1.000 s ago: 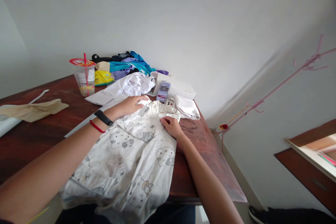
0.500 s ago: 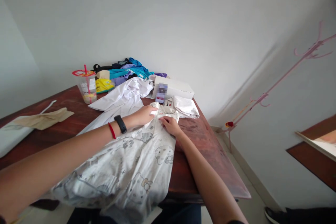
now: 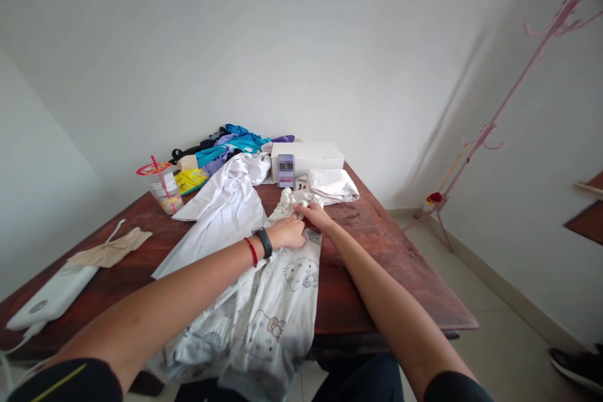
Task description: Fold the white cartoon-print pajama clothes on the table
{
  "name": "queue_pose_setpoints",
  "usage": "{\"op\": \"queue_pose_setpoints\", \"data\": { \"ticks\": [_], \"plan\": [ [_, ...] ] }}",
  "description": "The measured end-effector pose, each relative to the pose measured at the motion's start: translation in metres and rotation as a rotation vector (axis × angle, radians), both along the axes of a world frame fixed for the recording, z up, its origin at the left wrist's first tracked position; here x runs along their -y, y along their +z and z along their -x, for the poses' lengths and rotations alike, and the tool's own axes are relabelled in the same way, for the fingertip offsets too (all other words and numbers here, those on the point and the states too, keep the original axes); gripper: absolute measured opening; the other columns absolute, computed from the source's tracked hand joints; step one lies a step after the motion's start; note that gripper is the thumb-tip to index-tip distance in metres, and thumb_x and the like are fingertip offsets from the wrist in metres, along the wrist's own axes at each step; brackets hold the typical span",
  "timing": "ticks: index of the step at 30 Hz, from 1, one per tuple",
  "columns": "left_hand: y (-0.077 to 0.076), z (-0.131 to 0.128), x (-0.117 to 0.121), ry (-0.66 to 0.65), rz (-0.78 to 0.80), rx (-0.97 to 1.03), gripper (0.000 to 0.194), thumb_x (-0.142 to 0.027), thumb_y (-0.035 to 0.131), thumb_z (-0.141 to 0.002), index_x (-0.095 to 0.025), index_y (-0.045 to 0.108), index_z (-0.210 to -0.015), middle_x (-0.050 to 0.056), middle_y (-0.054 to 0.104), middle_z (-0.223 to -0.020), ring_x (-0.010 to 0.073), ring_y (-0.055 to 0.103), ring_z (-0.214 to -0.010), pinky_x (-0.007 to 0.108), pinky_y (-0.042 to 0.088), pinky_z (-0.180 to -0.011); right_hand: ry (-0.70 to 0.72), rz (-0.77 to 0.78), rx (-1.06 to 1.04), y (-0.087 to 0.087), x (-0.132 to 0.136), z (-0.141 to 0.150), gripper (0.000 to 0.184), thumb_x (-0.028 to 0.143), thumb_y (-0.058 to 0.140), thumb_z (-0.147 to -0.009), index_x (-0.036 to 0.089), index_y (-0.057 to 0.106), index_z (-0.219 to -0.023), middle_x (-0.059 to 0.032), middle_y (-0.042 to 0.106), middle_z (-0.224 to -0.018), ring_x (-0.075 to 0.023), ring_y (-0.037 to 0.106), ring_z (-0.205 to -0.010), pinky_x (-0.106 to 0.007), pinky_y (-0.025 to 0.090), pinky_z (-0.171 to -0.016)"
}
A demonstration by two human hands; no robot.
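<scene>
White cat-print pants (image 3: 277, 301) lie lengthwise on the table, the gathered waistband (image 3: 301, 198) at the far end and the near part hanging over the front edge. My left hand (image 3: 289, 232), with a black band on its wrist, is closed on the fabric just below the waistband. Right beside it, my right hand (image 3: 318, 217) pinches the cloth at the waistband. The fingertips of both hands nearly meet, and the fold between them is partly hidden. A white shirt-like garment (image 3: 230, 201) lies to the left, partly under the pants.
Behind stand a white box (image 3: 308, 154), a phone (image 3: 285, 171) and folded white cloth (image 3: 332, 185). A clothes pile (image 3: 235, 141), yellow packet (image 3: 191, 180), plastic cup (image 3: 162, 187) and white device (image 3: 54, 298) are left. A pink coat rack (image 3: 511, 94) stands right.
My left hand has moved nearer to me and right, from the waistband to the cloth just below it. My right hand has shifted up to the waistband. The view has turned slightly.
</scene>
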State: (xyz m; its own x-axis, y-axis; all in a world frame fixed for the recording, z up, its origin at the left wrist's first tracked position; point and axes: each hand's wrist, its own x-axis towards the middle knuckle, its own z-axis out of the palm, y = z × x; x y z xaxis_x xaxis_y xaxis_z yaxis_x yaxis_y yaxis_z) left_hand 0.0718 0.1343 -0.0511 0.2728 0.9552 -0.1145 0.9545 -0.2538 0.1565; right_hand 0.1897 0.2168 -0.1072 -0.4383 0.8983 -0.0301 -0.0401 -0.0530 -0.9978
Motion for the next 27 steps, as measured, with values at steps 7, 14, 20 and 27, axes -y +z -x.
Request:
{"op": "queue_pose_setpoints", "data": {
  "ticks": [7,14,20,27],
  "plan": [
    [0.011,0.015,0.052,-0.053,-0.082,0.087,0.050,-0.036,0.056,-0.093,-0.022,0.058,-0.141,0.014,0.049,-0.155,0.0321,0.060,-0.128,0.043,0.046,-0.110,-0.035,0.037,-0.025,-0.002,-0.001,0.002,0.020,0.020,0.071,-0.073,0.020,0.066,-0.092,-0.0037,0.069,-0.078,-0.0179,0.065,-0.066,-0.026,0.054,-0.053],
    [0.013,0.103,0.170,0.347,-0.085,0.279,0.064,-0.047,0.057,-0.090,-0.024,0.048,-0.149,0.009,0.070,-0.121,0.0254,0.072,-0.090,0.037,0.056,-0.087,-0.039,0.104,-0.077,-0.008,-0.005,0.005,0.034,0.014,0.069,-0.071,0.021,0.065,-0.104,-0.0081,0.071,-0.093,-0.0242,0.072,-0.081,-0.037,0.064,-0.066],
    [0.007,0.113,0.245,0.473,-0.027,0.151,0.054,-0.046,0.058,-0.088,-0.027,0.061,-0.139,0.009,0.075,-0.119,0.0319,0.071,-0.113,0.039,0.056,-0.095,-0.056,0.136,-0.086,-0.002,-0.001,0.004,0.034,0.013,0.072,-0.071,0.019,0.065,-0.104,-0.0086,0.071,-0.094,-0.0237,0.071,-0.081,-0.036,0.065,-0.066],
    [-0.020,0.057,0.297,0.254,-0.159,0.203,0.047,-0.035,0.057,-0.091,-0.040,0.062,-0.138,0.001,0.072,-0.129,0.0221,0.074,-0.105,0.024,0.060,-0.085,-0.097,0.128,-0.086,0.000,0.001,0.002,0.031,0.015,0.071,-0.072,0.021,0.063,-0.102,-0.0050,0.071,-0.089,-0.0209,0.070,-0.076,-0.033,0.063,-0.064]
  ]
}}
